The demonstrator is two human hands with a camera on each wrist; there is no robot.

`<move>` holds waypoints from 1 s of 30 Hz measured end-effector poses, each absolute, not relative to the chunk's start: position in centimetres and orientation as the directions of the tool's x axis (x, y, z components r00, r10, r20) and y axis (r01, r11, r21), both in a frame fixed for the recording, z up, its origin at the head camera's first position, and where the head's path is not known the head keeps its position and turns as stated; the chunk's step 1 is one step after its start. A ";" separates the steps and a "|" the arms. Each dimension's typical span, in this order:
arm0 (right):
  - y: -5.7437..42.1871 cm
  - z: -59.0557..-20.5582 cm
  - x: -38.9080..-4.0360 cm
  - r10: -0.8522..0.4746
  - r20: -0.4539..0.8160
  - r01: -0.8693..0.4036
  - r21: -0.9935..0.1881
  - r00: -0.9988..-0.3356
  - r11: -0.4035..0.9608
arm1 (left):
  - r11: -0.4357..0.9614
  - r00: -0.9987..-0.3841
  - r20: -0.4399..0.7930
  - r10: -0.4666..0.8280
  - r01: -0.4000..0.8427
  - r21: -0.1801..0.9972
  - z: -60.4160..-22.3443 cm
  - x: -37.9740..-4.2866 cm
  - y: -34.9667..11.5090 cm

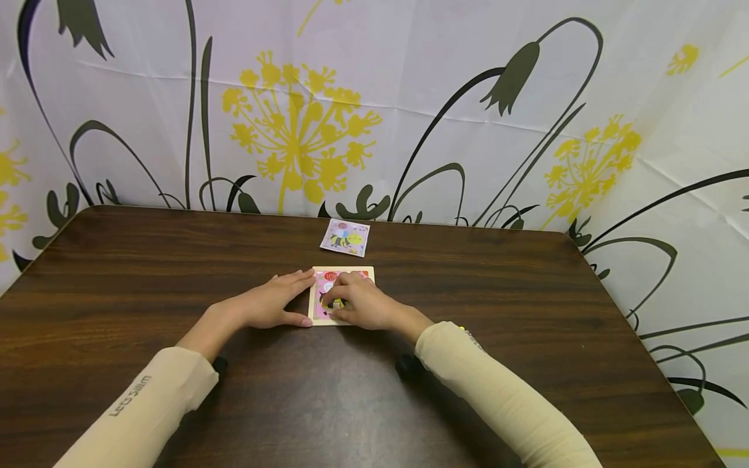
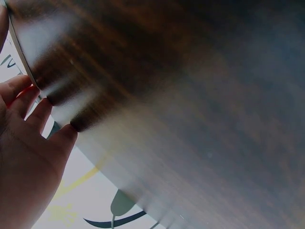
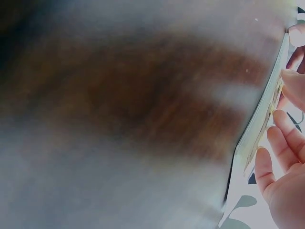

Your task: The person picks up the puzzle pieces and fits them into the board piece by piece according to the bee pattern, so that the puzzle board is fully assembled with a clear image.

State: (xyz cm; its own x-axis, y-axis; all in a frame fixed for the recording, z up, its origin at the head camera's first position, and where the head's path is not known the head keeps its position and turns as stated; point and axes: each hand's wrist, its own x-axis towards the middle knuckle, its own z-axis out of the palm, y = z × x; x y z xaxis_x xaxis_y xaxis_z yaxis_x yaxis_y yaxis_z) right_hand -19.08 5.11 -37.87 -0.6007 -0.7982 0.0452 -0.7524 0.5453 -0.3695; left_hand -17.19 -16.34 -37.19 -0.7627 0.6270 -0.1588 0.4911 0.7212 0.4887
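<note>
A square wooden-framed picture puzzle (image 1: 318, 314) with a bee on a pink ground lies flat on the table, its right part covered by my right hand (image 1: 365, 304). The right fingertips and thumb rest on the picture, spread apart over the bee. In the right wrist view the puzzle (image 3: 259, 126) shows edge-on beside my right hand (image 3: 290, 191). My left hand (image 1: 269, 302) touches the puzzle's left edge, fingers extended near the upper corner and thumb near the lower one. The left wrist view shows the left hand (image 2: 31, 143) with its fingers reaching forward.
A bee picture card (image 1: 346, 238) lies behind the puzzle, near the table's far edge. The dark wood-grain table (image 1: 497, 292) spreads out on both sides. Behind it hangs a white cloth (image 1: 421, 78) with flower prints.
</note>
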 end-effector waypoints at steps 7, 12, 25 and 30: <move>5.4 -37.8 -19.1 -0.807 0.041 -0.758 -0.373 -0.590 0.535 | 0.724 -0.763 -0.170 0.624 0.481 0.494 -37.2 -17.2 -16.3; 6.2 -37.4 -19.1 -0.822 0.041 -0.758 -0.412 -0.569 0.505 | 0.730 -0.765 -0.182 0.618 0.472 0.494 -37.2 -17.2 -16.2; 10.3 -36.0 -18.9 -0.787 -0.062 -0.674 -0.479 -0.613 0.563 | 0.758 -0.775 -0.219 0.592 0.444 0.479 -37.1 -17.3 -16.1; 12.5 -35.8 -19.0 -0.770 -0.091 -0.641 -0.496 -0.632 0.585 | 0.762 -0.778 -0.228 0.586 0.432 0.482 -37.2 -17.3 -16.1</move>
State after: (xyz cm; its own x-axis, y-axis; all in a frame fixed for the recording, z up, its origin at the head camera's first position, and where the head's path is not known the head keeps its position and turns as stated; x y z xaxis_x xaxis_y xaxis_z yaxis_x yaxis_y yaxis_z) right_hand -18.96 12.46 -35.78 -0.6319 -0.7697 -0.0911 -0.6414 0.5852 -0.4960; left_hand -17.30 -16.11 -37.18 -0.7779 0.5855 -0.2283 0.4322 0.7622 0.4820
